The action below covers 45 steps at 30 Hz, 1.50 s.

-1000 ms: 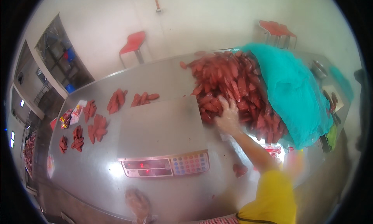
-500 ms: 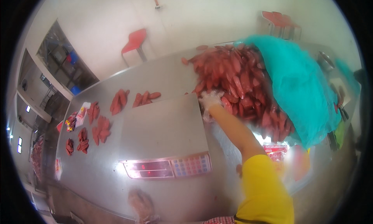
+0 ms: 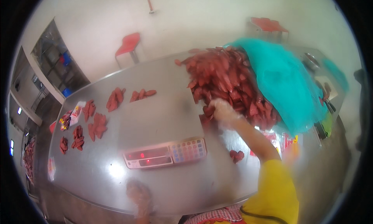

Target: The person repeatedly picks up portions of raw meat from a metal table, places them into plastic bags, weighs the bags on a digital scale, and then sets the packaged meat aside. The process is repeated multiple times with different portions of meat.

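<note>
Smooth grey metal bench (image 3: 85,173) is stretching across a pale-walled room. At its near edge the left hand (image 3: 139,195), in a clear plastic glove, is resting blurred; whether it is holding anything, I cannot tell. Beyond it, a silver electronic scale with a lit red display (image 3: 161,119) is standing level with the right side's small dark-red clump (image 3: 236,156). The right hand (image 3: 226,112), likewise gloved, is reaching from a yellow sleeve (image 3: 274,189) with fingers bent downward; motion blur is hiding whether they are gripping a piece. It is now sitting farther from the scale's platform than half a second ago, suggesting it is working along the heap's near edge. That heap of red, elongated, sausage-like pieces (image 3: 225,74) is lying right of the scale, with teal mesh netting (image 3: 287,84) draping against its right side. Smaller groups of such pieces (image 3: 97,126) are lying leftward, near a printed plastic packet (image 3: 65,121) seemingly containing dark-red pieces. Farther right, a round steel bowl (image 3: 311,62) is hiding its contents. Red stools (image 3: 129,43) are standing behind.
</note>
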Motion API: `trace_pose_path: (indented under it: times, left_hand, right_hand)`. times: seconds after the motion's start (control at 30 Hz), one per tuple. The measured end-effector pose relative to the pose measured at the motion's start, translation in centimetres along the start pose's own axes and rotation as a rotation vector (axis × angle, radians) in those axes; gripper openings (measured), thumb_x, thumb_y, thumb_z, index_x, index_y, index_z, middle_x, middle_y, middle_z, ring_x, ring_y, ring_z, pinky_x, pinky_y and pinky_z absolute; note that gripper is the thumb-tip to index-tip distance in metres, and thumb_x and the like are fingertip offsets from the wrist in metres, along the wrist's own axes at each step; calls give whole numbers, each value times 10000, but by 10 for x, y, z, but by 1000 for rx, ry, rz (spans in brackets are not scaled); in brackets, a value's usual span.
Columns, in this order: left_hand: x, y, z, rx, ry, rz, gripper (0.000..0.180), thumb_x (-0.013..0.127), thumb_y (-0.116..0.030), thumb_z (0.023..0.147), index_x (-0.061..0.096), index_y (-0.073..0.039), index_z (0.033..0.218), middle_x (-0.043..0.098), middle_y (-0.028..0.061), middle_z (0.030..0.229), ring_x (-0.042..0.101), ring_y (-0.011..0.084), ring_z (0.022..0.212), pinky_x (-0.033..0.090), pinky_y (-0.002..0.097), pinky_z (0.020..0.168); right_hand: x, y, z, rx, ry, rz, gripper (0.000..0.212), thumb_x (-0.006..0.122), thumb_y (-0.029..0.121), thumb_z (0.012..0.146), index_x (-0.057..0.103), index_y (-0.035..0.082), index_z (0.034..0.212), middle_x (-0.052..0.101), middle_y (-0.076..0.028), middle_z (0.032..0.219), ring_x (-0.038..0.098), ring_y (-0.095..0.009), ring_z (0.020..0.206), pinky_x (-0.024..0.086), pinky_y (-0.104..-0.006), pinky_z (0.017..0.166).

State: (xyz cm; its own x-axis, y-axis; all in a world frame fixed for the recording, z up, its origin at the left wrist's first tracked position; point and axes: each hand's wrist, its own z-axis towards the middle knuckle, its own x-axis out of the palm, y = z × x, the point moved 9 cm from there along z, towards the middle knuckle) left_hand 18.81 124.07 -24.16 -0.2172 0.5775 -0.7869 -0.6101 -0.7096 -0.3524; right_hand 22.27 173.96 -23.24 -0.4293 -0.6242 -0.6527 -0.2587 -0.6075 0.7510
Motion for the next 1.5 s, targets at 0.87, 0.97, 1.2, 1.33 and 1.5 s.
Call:
trace_pose_path:
  times: [0.87, 0.97, 1.2, 1.33, 1.5]
  left_hand:
    - [11, 18, -7, 1, -27, 92, 284, 580, -132, 826, 587, 50, 1045, 589, 273, 977, 579, 475, 892, 456, 542, 782]
    - [9, 11, -6, 29, -3, 95, 287, 555, -155, 864, 583, 62, 1050, 590, 281, 983, 577, 482, 897, 455, 545, 788]
    - [4, 8, -2, 42, 17, -5, 234, 528, -116, 898, 573, 77, 1023, 582, 286, 947, 561, 489, 873, 444, 547, 775]
    - [0, 5, -5, 105, -56, 109, 209, 539, -91, 891, 578, 77, 1008, 579, 286, 928, 556, 491, 850, 439, 551, 756]
    - [7, 18, 0, -5, 2, 59, 200, 532, -79, 894, 573, 78, 1011, 576, 282, 920, 557, 485, 851, 442, 544, 755]
  right_hand:
    - [77, -1, 17, -60, 46, -773, 668, 747, 144, 714, 545, 210, 1348, 521, -140, 1377, 567, -468, 1177, 484, -562, 954]
    - [87, -24, 32, 24, 20, -749, 576, 722, 153, 752, 567, 188, 1305, 548, -156, 1306, 587, -450, 1090, 512, -539, 906]
    - [41, -54, 18, 51, -152, -537, 227, 607, 250, 864, 667, 101, 1024, 665, -188, 1067, 643, -384, 1039, 524, -467, 882]
    - [1, -23, 33, -65, -74, -98, 193, 575, 122, 836, 694, 75, 982, 704, -162, 1000, 687, -301, 941, 535, -401, 849]
    - [-17, 82, 64, -50, -6, 369, 295, 588, 9, 751, 731, 56, 1005, 725, -106, 924, 691, -193, 827, 553, -321, 768]
